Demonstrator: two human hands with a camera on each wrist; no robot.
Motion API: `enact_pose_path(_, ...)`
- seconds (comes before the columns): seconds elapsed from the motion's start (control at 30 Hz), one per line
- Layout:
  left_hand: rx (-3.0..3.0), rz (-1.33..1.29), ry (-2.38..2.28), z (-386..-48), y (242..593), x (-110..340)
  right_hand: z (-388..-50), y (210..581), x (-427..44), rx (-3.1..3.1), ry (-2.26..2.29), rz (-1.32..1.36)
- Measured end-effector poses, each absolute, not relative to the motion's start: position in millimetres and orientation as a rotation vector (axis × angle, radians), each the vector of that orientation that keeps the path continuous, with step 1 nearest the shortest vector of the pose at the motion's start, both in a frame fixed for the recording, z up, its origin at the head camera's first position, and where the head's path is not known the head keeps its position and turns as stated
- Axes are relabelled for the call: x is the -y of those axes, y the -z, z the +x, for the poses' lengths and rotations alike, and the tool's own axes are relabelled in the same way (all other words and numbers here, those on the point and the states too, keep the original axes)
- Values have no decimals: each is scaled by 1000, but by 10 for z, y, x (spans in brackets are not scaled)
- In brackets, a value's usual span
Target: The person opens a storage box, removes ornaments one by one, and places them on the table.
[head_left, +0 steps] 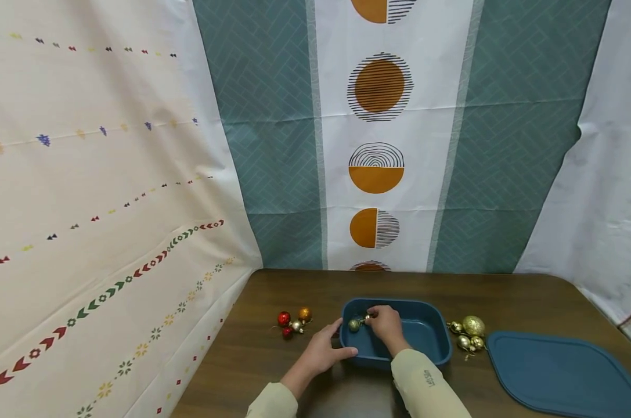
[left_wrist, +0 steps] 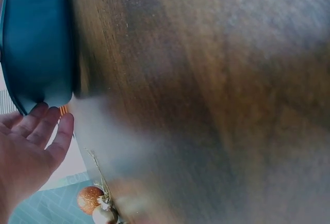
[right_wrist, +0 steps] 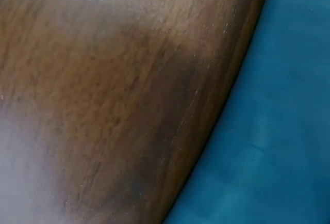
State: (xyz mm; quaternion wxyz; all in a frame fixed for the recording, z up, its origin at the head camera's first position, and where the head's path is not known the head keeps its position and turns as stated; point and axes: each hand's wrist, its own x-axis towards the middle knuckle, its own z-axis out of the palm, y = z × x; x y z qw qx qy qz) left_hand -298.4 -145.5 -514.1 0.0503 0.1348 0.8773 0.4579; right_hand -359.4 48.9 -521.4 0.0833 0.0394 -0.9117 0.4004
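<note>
A dark blue rectangular container (head_left: 425,334) stands on the table in the head view. My left hand (head_left: 323,350) lies against its left end, fingers extended along the wall and thumb toward the front corner. In the left wrist view the left hand's fingertips touch the end of the container (left_wrist: 38,43). Inside the container, my right hand (head_left: 387,326) pinches a small gold Christmas bauble (head_left: 368,318) near the left end. A greenish-gold bauble (head_left: 354,325) sits to its left, in the container. The right wrist view shows neither the right hand nor the baubles.
Left of the container lies a cluster of red, orange and gold baubles (head_left: 287,332). Several gold baubles (head_left: 473,325) lie to its right, beside a flat blue lid (head_left: 561,368). Patterned cloth (head_left: 273,145) hangs behind the wooden table (head_left: 305,284).
</note>
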Motion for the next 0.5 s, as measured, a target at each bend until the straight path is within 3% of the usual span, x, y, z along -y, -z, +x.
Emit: enact_pose_path(0.5,-2672,407,-1415,-2968,5138,1442,-3488,5044,-705,2603,-1348,-83)
